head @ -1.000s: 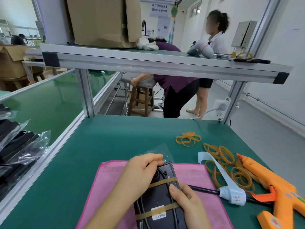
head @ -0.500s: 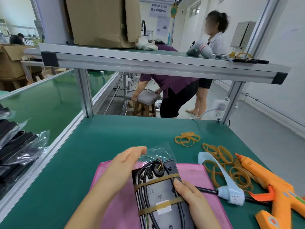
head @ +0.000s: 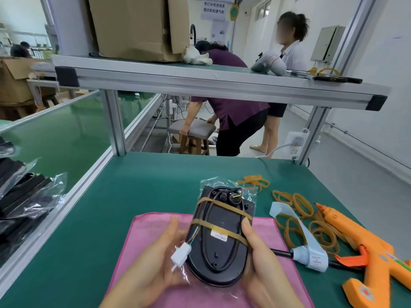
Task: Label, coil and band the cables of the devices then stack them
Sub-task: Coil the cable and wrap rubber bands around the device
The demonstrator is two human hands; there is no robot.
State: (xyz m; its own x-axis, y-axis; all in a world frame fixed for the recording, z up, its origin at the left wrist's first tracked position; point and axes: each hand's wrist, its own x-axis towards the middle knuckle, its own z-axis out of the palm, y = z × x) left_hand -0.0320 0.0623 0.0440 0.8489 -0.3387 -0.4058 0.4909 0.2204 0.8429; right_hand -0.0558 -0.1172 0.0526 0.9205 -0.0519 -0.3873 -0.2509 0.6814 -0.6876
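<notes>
Left hand (head: 155, 263) fingers (head: 173, 223) cup the black device (head: 219, 245) from its left side and underneath, thumb up along the edge. Right hand (head: 262, 263) grips the right edge, thumb pressed on top by a band. The device is held between both hands, lifted over the pink cloth (head: 144, 227) and tilted. It sits inside a clear bag (head: 222, 181). Its coiled cable (head: 201, 210) is pinned by two tan bands (head: 222, 207), with a white label (head: 219, 235) under the nearer one. A white connector (head: 181, 255) hangs at the left.

The hands hide the near cloth. Right on the green counter (head: 133, 185): loose rubber bands (head: 307, 218), a label roll (head: 311, 258), an orange glue gun (head: 364, 245). Far left: bagged black devices (head: 22, 196). The shelf (head: 200, 78) with its cardboard box (head: 138, 25) cuts across a person (head: 226, 112) bent over a stool (head: 193, 130).
</notes>
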